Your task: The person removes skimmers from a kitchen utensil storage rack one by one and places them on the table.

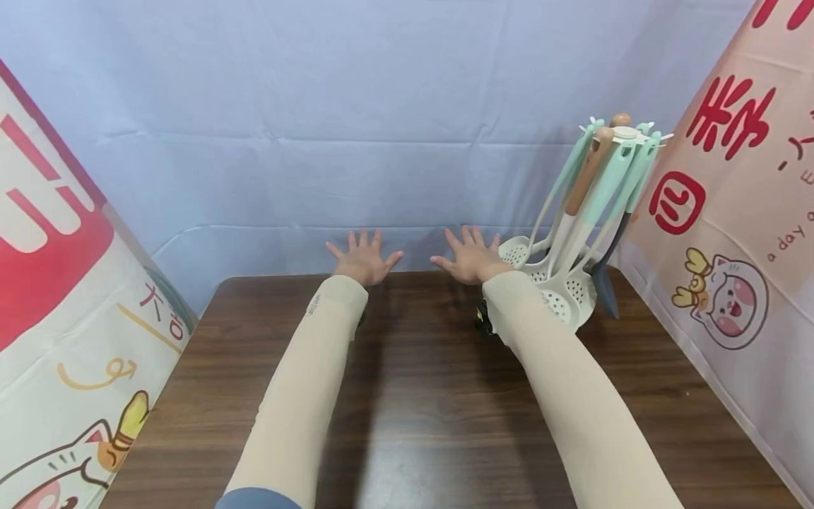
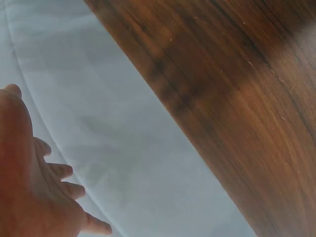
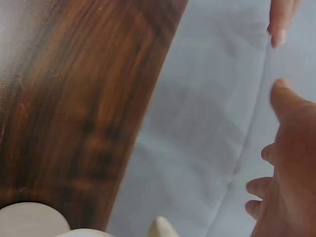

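Both hands stretch forward over the far edge of a brown wooden table (image 1: 420,396), fingers spread. My left hand (image 1: 364,261) holds nothing; in the left wrist view its palm and fingertips show against the pale cloth. The right hand (image 1: 473,260) is empty too, its thumb pointing toward the left hand. Just right of it stands a rack of kitchen utensils (image 1: 626,133). On it hang a slotted spoon (image 1: 558,305), a skimmer (image 1: 514,250) and a dark turner (image 1: 605,283), with mint-green or wooden handles. The right forearm hides part of them.
A pale blue cloth (image 1: 381,141) hangs behind the table's far edge. Printed cloths with cartoon cats and red lettering hang at the left (image 1: 57,283) and the right (image 1: 731,212). In the right wrist view, a pale round utensil part (image 3: 32,221) shows at the lower left.
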